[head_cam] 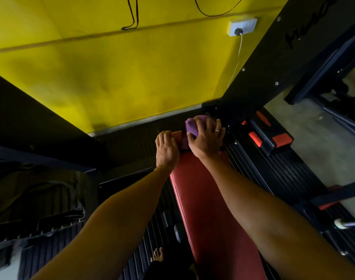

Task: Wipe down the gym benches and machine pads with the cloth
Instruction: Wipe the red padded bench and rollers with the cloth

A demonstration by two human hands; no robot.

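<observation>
A: Layout?
B: Yellow wall (112,77) at the back, with the black machine frame (273,57) to its right. The red bench pad (203,199) runs away from the camera toward both.
A: Hands?
B: Both are at the pad's far end. Left hand (166,148): fingers curled over the end edge, gripping it. Right hand (206,140): fingers curved round the bunched purple cloth (191,125), holding it on the pad next to the frame base.
A: Anything small?
B: Ring (217,130) on the right hand.
</observation>
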